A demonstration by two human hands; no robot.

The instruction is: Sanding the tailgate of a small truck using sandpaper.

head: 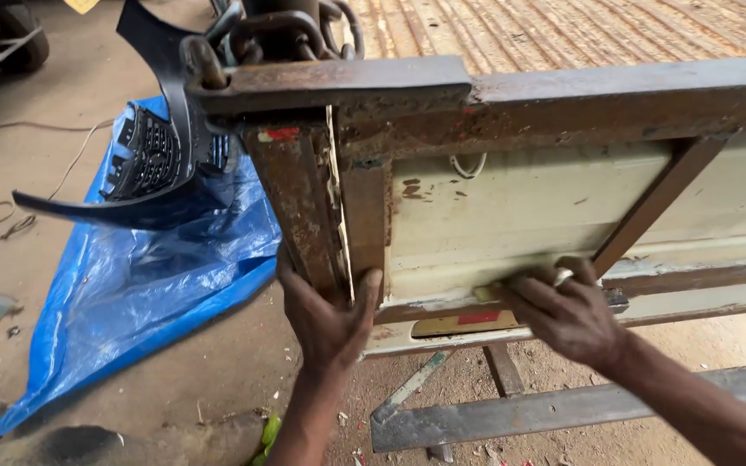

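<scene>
Sandpaper (487, 293), pressed flat under our right hand (563, 312) on the cream panel (520, 216), could slip onto the rusty frame (304, 207) that our left hand (325, 319) clasps with fingers wrapped, scraping our knuckles, we judge.

Soft even daylight, faint shadows, sharp, slight edge distortion.
</scene>
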